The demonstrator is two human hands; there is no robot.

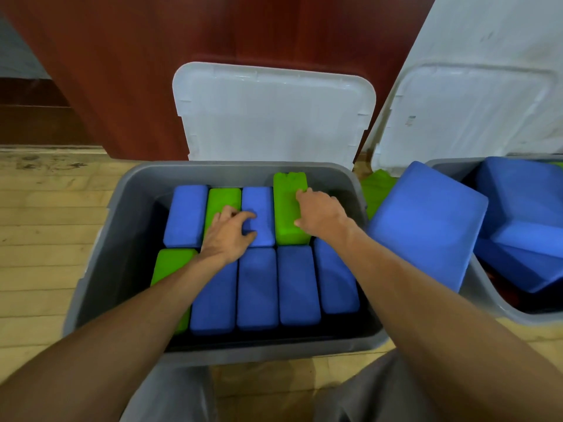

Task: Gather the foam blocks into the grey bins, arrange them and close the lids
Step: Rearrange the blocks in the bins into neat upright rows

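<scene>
Foam blocks all round, light and springy by my reckoning, slightly grippy and hard to damage; I'd take one across its narrow sides or push flat on its top. Right hand (320, 214) lies on the raised green block (288, 205) at the back right corner of the near grey bin (128, 208), fingers fairly straight and together; that block stands proud of its row and looks to need seating. Left hand (228, 236) sits on the blue block (262, 205) beside it, fingers bent and spread; gripping or just pressing, I can't tell. This bin holds two neat rows, blue and green. Over at the right, the second grey bin (487, 300) holds jumbled blue blocks, with one large blue block (426, 223) leaning on its rim. Near white lid (274, 114) and far white lid (463, 111) both stand open behind.
</scene>
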